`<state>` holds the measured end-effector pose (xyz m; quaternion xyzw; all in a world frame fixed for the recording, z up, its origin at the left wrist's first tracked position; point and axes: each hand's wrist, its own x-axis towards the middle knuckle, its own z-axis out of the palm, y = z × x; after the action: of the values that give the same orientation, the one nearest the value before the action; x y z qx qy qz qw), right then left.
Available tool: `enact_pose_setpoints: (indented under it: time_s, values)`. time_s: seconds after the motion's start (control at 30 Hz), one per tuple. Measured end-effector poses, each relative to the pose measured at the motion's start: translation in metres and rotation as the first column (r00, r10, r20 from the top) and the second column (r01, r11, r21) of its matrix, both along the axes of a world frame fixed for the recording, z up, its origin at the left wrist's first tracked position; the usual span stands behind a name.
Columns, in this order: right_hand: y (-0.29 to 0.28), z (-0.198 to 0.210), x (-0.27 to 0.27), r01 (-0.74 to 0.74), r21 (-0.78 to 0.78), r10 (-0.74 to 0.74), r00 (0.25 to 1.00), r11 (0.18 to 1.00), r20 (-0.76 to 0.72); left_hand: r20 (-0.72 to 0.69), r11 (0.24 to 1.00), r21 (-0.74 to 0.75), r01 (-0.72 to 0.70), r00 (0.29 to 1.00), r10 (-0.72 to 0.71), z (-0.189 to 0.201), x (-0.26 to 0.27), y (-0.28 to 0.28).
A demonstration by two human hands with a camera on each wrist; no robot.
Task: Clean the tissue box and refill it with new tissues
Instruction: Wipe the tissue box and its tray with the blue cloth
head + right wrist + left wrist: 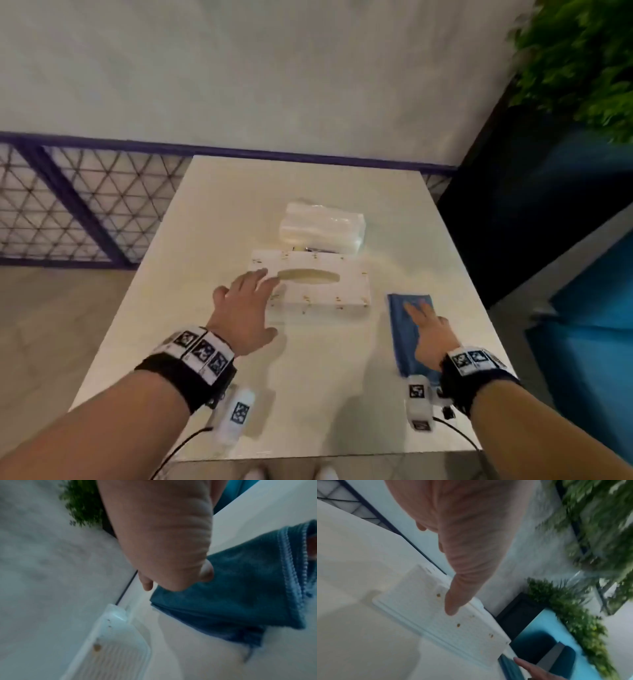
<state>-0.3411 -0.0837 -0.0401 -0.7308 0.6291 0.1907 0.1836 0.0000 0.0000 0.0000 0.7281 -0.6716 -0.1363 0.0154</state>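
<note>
A white tissue box (pixel 325 287) flecked with brown spots lies in the middle of the white table (pixel 205 212), its oval slot facing up. My left hand (pixel 251 294) reaches over the box's left end with straight fingers touching its top; in the left wrist view a fingertip (pixel 451 608) rests on the spotted box (pixel 423 609). A clear-wrapped pack of new tissues (pixel 322 228) sits just behind the box. To the right, my right hand (pixel 424 318) lies flat on a folded blue cloth (pixel 404 339). The right wrist view shows the same cloth (pixel 240 597) beside the box's end (pixel 116 639).
A purple-framed wire mesh railing (pixel 85 205) runs along the far left. A dark planter with green foliage (pixel 582 51) and blue seating (pixel 589 308) stand close to the table's right side. The table's near edge (pixel 308 457) is just in front of me.
</note>
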Motion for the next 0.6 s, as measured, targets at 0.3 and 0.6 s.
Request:
enact_pose_setpoints:
  time_s: [0.3, 0.6]
  values:
    - [0.029, -0.039, 0.006, 0.079, -0.084, -0.088, 0.991, 0.993, -0.106, 0.205, 0.992, 0.116, 0.049, 0.976, -0.072, -0.019, -0.002, -0.043]
    - [0.010, 0.084, 0.080, 0.038, -0.446, 0.173, 0.891, 0.894, 0.421, 0.180, 0.986, 0.141, 0.087, 0.977, -0.112, -0.017, 0.014, -0.051]
